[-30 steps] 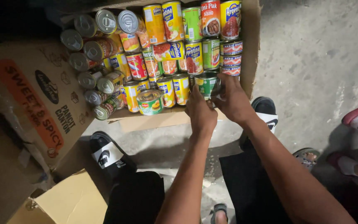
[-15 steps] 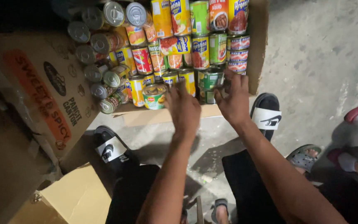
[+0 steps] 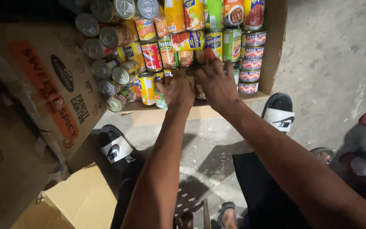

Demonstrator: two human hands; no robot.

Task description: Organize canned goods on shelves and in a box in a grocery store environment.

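Both your bare arms reach forward, side by side. Your left hand (image 3: 176, 90) lies palm down, fingers (image 3: 162, 83) curled forward. Your right hand (image 3: 217, 84) sits just beside it, palm down, fingers spread and extended.

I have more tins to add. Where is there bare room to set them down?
Bare concrete floor lies right of the cardboard tray, beyond the right sandal. Inside the tray, cans are packed tight; the left hand and right hand cover the front row.

Packed cans (image 3: 183, 42) (box wall (image 3: 272, 46) rightward) block passage.
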